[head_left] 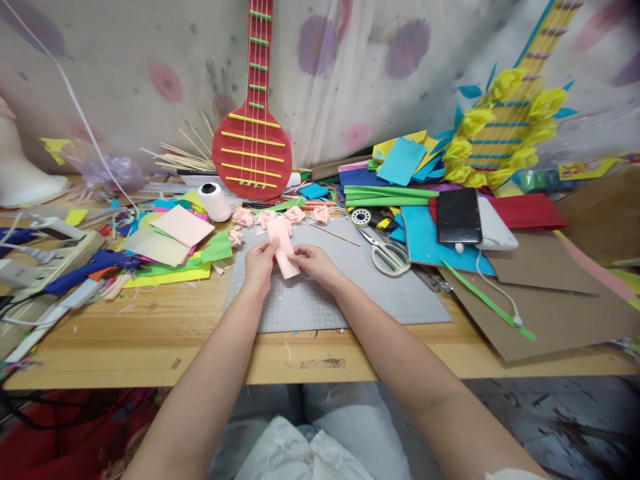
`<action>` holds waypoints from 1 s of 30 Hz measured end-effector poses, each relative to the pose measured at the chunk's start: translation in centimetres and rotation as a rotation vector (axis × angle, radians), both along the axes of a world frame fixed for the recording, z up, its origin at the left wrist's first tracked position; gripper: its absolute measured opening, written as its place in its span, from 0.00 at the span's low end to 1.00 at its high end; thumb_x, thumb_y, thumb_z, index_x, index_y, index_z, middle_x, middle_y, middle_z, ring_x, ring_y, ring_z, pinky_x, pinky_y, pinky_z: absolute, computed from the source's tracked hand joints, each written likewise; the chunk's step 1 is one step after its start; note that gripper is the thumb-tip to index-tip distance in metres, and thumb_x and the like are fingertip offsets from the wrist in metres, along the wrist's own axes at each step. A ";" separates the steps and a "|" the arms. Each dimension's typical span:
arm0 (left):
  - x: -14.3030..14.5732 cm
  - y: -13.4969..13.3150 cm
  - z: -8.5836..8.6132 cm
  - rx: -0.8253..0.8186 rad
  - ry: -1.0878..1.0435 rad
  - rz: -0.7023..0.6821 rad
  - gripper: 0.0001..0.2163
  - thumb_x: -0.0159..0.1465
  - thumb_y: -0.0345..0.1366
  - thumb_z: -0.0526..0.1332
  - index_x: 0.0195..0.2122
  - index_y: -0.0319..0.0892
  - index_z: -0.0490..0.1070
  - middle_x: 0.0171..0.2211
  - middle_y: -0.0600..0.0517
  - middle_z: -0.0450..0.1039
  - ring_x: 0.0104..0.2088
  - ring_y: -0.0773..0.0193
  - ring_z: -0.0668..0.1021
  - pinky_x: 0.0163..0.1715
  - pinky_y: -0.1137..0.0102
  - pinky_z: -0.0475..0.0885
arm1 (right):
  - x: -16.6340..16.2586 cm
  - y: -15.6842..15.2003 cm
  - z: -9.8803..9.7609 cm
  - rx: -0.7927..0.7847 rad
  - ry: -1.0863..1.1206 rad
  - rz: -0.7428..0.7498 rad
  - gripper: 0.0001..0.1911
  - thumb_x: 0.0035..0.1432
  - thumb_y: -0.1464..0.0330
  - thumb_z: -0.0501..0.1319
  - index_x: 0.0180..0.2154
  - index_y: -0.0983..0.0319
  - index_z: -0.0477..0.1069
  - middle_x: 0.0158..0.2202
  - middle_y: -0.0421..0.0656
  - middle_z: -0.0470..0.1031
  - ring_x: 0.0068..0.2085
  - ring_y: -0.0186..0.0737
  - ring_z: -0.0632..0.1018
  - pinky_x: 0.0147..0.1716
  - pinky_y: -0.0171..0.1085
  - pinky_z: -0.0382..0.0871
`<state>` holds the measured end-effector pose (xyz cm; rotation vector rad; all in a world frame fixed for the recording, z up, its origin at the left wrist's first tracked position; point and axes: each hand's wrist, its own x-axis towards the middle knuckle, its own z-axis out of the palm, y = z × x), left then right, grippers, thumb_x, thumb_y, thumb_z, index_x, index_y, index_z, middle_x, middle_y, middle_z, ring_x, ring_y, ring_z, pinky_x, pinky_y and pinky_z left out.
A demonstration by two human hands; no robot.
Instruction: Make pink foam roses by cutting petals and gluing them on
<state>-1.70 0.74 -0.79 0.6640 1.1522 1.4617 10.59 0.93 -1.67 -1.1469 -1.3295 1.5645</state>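
Both my hands hold a pale pink strip of paper (pixel 283 245) above a grey cutting mat (pixel 350 293). My left hand (pixel 259 265) pinches its left side with closed fingers. On the strip's right edge, near the lower end, my right hand (pixel 314 261) pinches it too. Several small pink paper roses (pixel 295 214) lie in a row on the mat's far edge, just beyond the strip.
Scissors (pixel 387 253) lie right of the mat. A phone (pixel 459 215) rests on blue paper, a white thread spool (pixel 215 201) and coloured paper sheets (pixel 175 247) sit left, with a blue glue gun (pixel 95 267). A red paper guitar (pixel 254 140) leans behind. Brown cardboard (pixel 550 300) covers the right.
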 end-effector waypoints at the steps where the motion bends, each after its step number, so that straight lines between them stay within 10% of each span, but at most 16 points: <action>1: -0.1 0.0 0.1 -0.008 -0.009 0.029 0.14 0.44 0.42 0.68 0.25 0.36 0.72 0.21 0.52 0.72 0.22 0.68 0.73 0.27 0.72 0.68 | 0.0 0.0 -0.1 0.007 -0.019 0.004 0.11 0.42 0.64 0.62 0.26 0.64 0.65 0.20 0.35 0.66 0.21 0.27 0.64 0.21 0.29 0.54; 15: -0.7 0.2 0.6 -0.010 -0.091 0.302 0.12 0.44 0.37 0.68 0.21 0.38 0.66 0.20 0.55 0.70 0.23 0.69 0.74 0.26 0.73 0.69 | 0.2 -0.6 1.0 0.044 -0.134 0.133 0.10 0.41 0.65 0.61 0.23 0.63 0.63 0.15 0.32 0.60 0.18 0.25 0.59 0.18 0.28 0.49; 24: 0.0 -0.1 0.6 -0.028 0.055 -0.002 0.14 0.47 0.44 0.66 0.23 0.36 0.72 0.20 0.50 0.73 0.24 0.63 0.76 0.27 0.69 0.71 | 0.3 0.2 0.1 0.004 -0.022 -0.094 0.12 0.42 0.63 0.63 0.24 0.63 0.63 0.19 0.35 0.64 0.21 0.28 0.65 0.23 0.30 0.58; 30: 0.1 -0.2 -0.4 0.072 0.238 0.032 0.10 0.46 0.40 0.66 0.21 0.38 0.72 0.16 0.55 0.69 0.19 0.69 0.71 0.24 0.72 0.69 | 0.5 0.2 0.4 -0.061 0.060 -0.100 0.15 0.40 0.61 0.66 0.26 0.63 0.64 0.22 0.37 0.69 0.25 0.30 0.70 0.25 0.31 0.64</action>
